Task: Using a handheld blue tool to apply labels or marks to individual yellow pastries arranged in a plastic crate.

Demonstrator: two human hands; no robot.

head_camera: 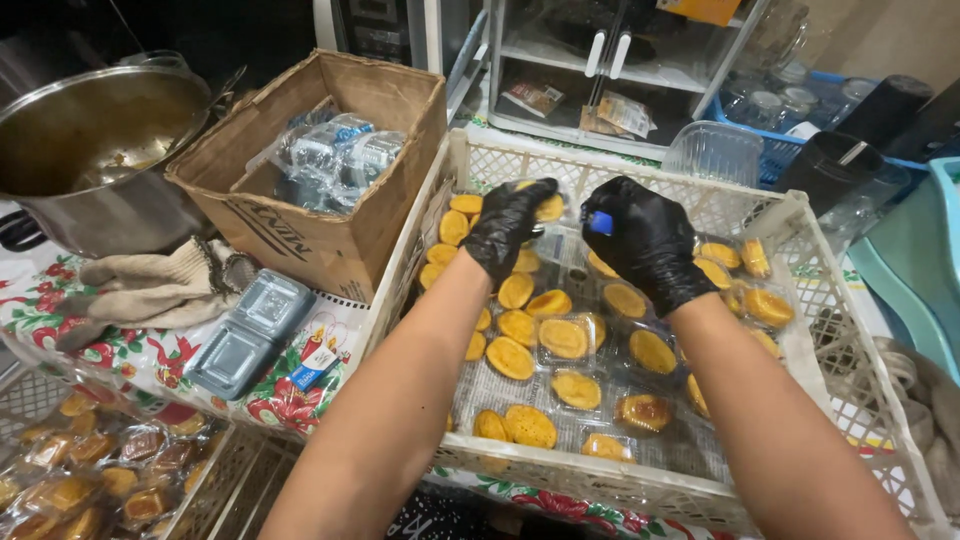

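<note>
Lighting bright and even from overhead; upper left corner dark. Soft shadows under the arms in the crate (800, 215). Glare on pot (90, 160) and wrappers. Focus sharp; slight wide-angle bending at edges.

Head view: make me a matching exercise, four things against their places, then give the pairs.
Things:
1. steel pot
2. cardboard box
3. white crate
4. knitted gloves

Places:
A. under both gloved hands, holding yellow pastries
B. far left, at the back
C. on the floral cloth, in front of the pot
D. between pot and crate, holding clear wrapped packs

Pairs: 1-B, 2-D, 3-A, 4-C
</note>
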